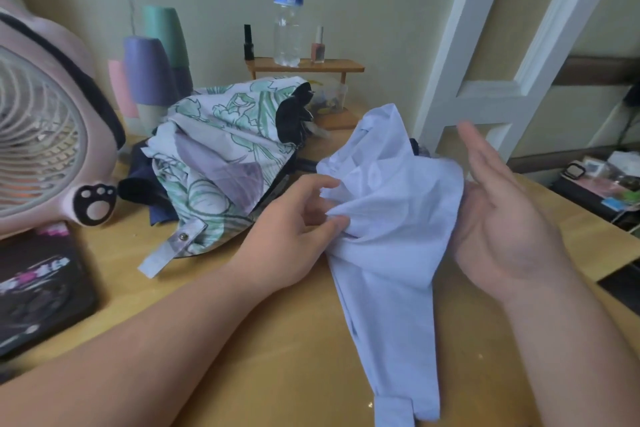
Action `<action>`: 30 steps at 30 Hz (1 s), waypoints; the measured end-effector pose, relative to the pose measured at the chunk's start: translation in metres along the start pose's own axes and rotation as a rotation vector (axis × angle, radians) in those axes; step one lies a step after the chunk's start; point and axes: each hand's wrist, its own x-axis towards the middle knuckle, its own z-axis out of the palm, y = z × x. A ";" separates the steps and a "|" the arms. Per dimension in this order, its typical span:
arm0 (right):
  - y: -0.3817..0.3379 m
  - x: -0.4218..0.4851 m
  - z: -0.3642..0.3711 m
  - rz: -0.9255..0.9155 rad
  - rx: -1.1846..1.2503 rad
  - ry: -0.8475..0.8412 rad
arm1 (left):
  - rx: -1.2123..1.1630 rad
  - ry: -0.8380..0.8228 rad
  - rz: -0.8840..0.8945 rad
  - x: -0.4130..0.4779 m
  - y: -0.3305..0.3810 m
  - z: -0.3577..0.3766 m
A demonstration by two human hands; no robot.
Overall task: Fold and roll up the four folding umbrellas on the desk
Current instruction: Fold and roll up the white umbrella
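Sitting far left: pink fan [52,135] | floral umbrella [221,163] heaped on desk [277,340], unfolded | left hand [294,229] fingers pinching pale blue umbrella [391,218] fabric at centre | right hand [502,215] open, fingers spread, palm against canopy's right side

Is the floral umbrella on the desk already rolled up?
No. The floral umbrella lies loose and bunched on the desk, and its snap strap hangs free, unfastened.
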 end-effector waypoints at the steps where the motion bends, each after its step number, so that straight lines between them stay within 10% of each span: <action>1: 0.000 -0.001 -0.002 -0.001 -0.009 -0.010 | -0.021 -0.009 -0.018 0.000 -0.001 0.000; 15: 0.066 -0.066 0.009 -0.648 -1.457 -0.287 | -0.790 -0.343 -0.131 -0.006 0.006 -0.006; 22: 0.071 -0.072 0.013 -0.701 -1.306 -0.304 | -0.868 -0.393 -0.312 0.000 0.006 -0.007; 30: 0.044 -0.074 -0.006 -0.081 -0.290 0.007 | -0.876 -0.454 -0.228 -0.004 0.010 -0.005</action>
